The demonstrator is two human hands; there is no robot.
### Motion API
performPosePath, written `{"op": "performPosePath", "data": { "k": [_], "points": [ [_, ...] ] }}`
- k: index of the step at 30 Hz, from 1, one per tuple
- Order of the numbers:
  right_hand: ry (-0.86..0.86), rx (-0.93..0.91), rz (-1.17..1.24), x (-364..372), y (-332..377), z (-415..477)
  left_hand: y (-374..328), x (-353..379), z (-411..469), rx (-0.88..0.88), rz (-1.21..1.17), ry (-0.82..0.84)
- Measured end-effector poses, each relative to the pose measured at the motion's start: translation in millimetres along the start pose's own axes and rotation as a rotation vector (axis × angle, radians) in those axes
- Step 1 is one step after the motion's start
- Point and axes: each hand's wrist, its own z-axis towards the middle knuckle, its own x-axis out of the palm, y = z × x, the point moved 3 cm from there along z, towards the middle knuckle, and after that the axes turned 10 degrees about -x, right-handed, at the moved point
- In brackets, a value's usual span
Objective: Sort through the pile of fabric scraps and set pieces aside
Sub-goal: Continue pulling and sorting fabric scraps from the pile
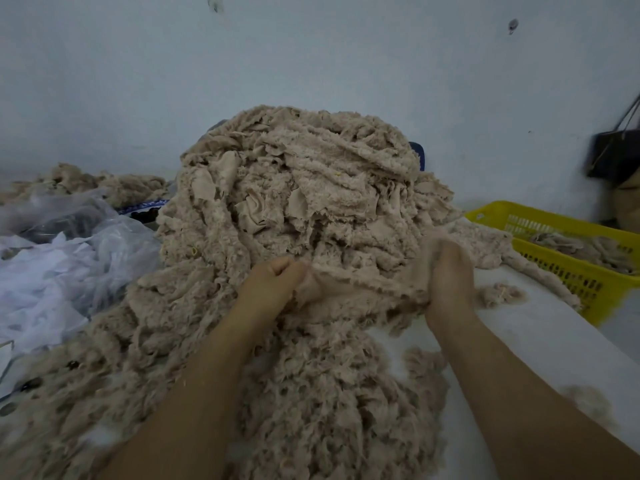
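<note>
Beige scraps (311, 393) heap high between plastic bags (69, 265) and yellow basket (568, 271).

The pile (294, 202) above both hands is plain dusty beige, and the scrap (349, 282) between the left hand (273, 282) and right hand (450, 271) matches it. Right of the right hand, the basket (568, 271) is bright yellow with a grid of slots, and the table (540, 341) is white. Left of the left hand, the plastic bags (86, 254) are whitish and see-through. The wall (311, 64) beyond is pale blue-grey.
</note>
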Motion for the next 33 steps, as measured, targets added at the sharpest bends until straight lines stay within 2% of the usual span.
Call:
{"op": "performPosePath", "data": {
  "k": [2, 5, 6, 8, 11, 15, 17, 21, 23, 27, 29, 31, 32, 33],
  "points": [
    [0.278, -0.194, -0.103, 15, 15, -22, -6, 5, -4, 0.002, -0.152, 0.106],
    [0.748, -0.356, -0.343, 38, 24, -57, -10, 11, -8, 0.014, -0.271, 0.187],
    [0.856, -0.389, -0.422, 43, 21, -65, -10, 12, -10, 0.017, -0.292, 0.194],
    [0.948, -0.465, -0.526, 49, 12, -67, -10, 15, -11, 0.025, -0.338, 0.221],
    [0.851, -0.535, -0.546, 46, 12, -60, -14, 8, -10, -0.009, -0.465, 0.197],
    [0.633, -0.426, -0.483, 31, 19, -40, -10, -8, -4, -0.175, -0.768, 0.111],
    [0.691, -0.429, -0.432, 30, 20, -41, -10, -5, -3, -0.172, -0.744, 0.09],
    [1.005, -0.459, -0.55, 50, 16, -72, -15, 5, -9, -0.096, -0.68, 0.151],
    [0.999, -0.553, -0.626, 54, 14, -72, -18, 3, -10, -0.074, -0.712, 0.172],
    [0.819, -0.622, -0.61, 47, 21, -57, -21, 6, -12, -0.095, -0.893, 0.169],
    [0.644, -0.535, -0.619, 35, 22, -44, -22, -4, -9, -0.068, -1.049, 0.159],
    [0.362, -0.355, -0.541, 13, 19, -22, -18, -21, -2, -0.056, -1.185, 0.1],
    [0.259, -0.279, -0.441, 5, 18, -14, -15, -24, 0, -0.037, -1.135, 0.058],
    [0.218, -0.226, -0.329, 2, 18, -12, -14, -23, 0, -0.016, -0.964, 0.01]
  ]
}}
